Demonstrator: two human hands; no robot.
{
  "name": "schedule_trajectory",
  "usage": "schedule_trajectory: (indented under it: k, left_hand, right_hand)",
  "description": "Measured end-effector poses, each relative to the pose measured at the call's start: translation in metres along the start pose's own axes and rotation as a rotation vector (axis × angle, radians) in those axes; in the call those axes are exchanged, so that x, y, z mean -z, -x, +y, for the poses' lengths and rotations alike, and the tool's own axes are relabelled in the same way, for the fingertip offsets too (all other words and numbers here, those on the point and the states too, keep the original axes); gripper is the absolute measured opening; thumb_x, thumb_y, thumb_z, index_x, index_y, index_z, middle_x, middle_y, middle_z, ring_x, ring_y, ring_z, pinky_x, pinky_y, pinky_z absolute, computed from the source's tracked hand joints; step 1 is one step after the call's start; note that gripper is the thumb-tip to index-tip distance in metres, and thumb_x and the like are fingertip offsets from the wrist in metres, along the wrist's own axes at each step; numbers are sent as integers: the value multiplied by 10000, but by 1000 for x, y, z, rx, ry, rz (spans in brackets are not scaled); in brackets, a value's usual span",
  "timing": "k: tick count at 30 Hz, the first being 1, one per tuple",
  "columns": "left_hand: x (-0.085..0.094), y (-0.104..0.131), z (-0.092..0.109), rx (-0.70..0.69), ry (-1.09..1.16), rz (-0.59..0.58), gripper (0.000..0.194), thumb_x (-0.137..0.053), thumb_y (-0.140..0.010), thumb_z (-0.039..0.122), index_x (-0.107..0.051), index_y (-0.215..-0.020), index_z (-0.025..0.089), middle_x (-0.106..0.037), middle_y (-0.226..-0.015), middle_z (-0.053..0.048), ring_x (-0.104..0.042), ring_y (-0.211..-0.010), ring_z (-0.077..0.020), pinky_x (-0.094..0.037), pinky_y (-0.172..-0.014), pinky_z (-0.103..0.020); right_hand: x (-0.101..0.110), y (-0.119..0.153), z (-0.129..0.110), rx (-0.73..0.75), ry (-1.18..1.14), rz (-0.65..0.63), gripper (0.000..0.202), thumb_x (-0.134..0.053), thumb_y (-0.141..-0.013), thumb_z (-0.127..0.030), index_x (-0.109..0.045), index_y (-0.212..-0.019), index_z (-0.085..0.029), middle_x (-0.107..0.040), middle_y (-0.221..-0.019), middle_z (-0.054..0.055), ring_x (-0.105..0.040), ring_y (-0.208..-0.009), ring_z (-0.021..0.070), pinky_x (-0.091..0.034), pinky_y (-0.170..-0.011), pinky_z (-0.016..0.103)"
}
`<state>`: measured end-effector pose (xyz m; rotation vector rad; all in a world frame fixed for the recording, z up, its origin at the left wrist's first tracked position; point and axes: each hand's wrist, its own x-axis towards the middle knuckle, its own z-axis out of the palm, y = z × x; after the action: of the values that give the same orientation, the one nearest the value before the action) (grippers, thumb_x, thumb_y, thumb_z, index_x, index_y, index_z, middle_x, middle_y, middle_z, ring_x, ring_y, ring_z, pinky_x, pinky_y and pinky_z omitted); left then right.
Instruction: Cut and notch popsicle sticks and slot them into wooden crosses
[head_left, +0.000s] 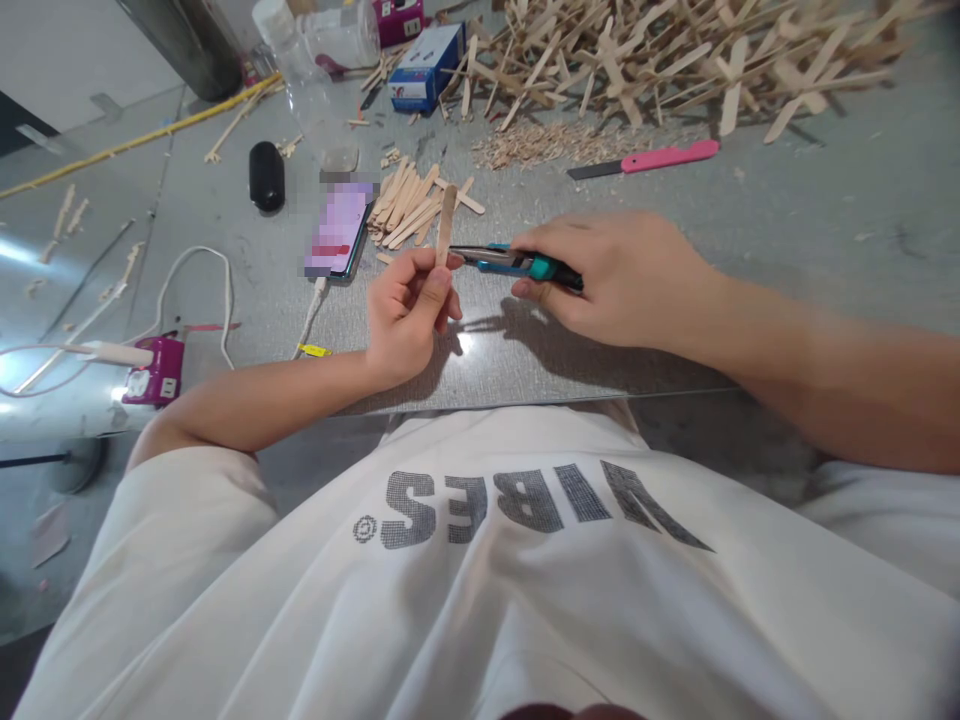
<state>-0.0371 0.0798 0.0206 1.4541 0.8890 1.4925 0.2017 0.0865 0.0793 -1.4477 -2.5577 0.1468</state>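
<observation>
A flat wooden craft stick (447,222) stands nearly upright in my left hand (409,318), pinched between thumb and fingers near its lower end. My right hand (600,275) is closed around a pair of pliers (517,260) with dark jaws and blue-green and black handles. The jaw tips point left and meet the stick just above my left thumb; whether they grip it I cannot tell. Just behind the stick lies a small pile of loose craft sticks (405,205) on the grey table (517,375).
A large heap of joined sticks (622,60) fills the back right, with wood chips (555,147) and a pink-handled blade (667,157) before it. Left of the small pile lie a phone (341,230) on a white cable (306,325) and a black case (267,177). A blue box (429,68) stands behind.
</observation>
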Motion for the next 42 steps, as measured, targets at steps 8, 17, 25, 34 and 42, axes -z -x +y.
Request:
schedule_trajectory:
  k: [8, 17, 25, 34, 42]
  left_hand:
    - [1, 0, -2, -14, 24, -37, 415, -828, -1009, 630, -774, -1008, 218, -672, -597, 54, -541, -431, -75, -394, -401, -203]
    - [3, 1, -6, 48, -61, 5, 412, -809, -999, 651, -773, -1033, 242, -645, -587, 52, -528, -439, -95, -385, -409, -232]
    - [3, 0, -5, 17, -21, -27, 483, -819, -983, 706, -773, -1019, 226, -638, -586, 54, -528, -441, -90, -387, -400, -222]
    - [3, -2, -4, 75, -22, -56, 543, -824, -943, 784, -741, -1014, 252, -647, -585, 55, -476, -404, -79, -382, -398, -242]
    - [4, -5, -21, -49, 2, -73, 480, -757, -1031, 725, -719, -1034, 247, -625, -568, 85, -414, -358, -54, -304, -361, -212]
  right_hand:
    - [-7, -2, 8, 64, -53, 61, 454, -549, -1078, -525, -764, -1376, -258, -833, -1228, 136, -783, -1124, 379, -576, -817, 483]
    - [-7, -2, 8, 44, -88, 40, 402, -554, -1095, -522, -765, -1355, -298, -832, -1216, 110, -771, -1131, 360, -588, -892, 492]
    - [-11, -1, 10, 68, -114, 40, 400, -528, -1107, -529, -767, -1332, -300, -829, -1178, 110, -758, -1067, 352, -591, -882, 497]
    - [-6, -3, 9, 38, -81, -16, 409, -576, -1075, -489, -754, -1370, -267, -819, -1185, 131, -767, -1096, 373, -586, -915, 497]
    - [-1, -6, 6, 38, -74, -69, 405, -552, -1082, -479, -769, -1311, -226, -816, -1119, 125, -783, -1071, 379, -581, -892, 473]
